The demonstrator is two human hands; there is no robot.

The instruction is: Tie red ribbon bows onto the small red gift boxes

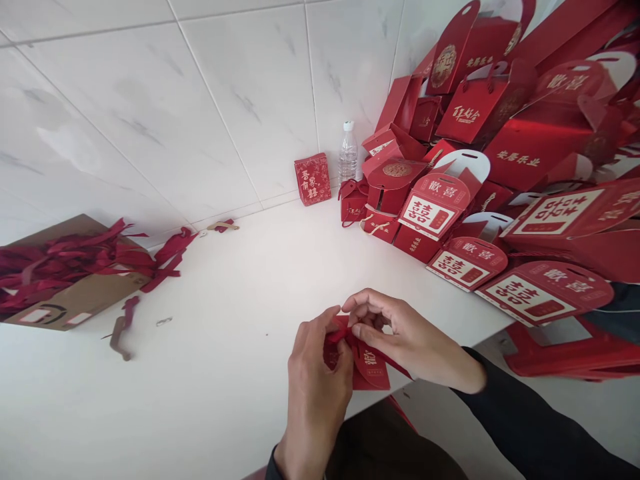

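Observation:
A small red gift box with pale lettering sits at the table's front edge, between my hands. Red ribbon runs across its top. My left hand is on the left side of the box, thumb and fingers closed on the ribbon. From the right, my right hand reaches over the box top with its fingers curled in a pinch on the ribbon. The fingers cover part of the ribbon, so whether it is knotted cannot be made out.
Finished-looking red gift boxes are piled high on the right. A cardboard box of red ribbons stands at left, with ribbon scraps beside it. By the tiled wall are a clear plastic bottle and a patterned red box.

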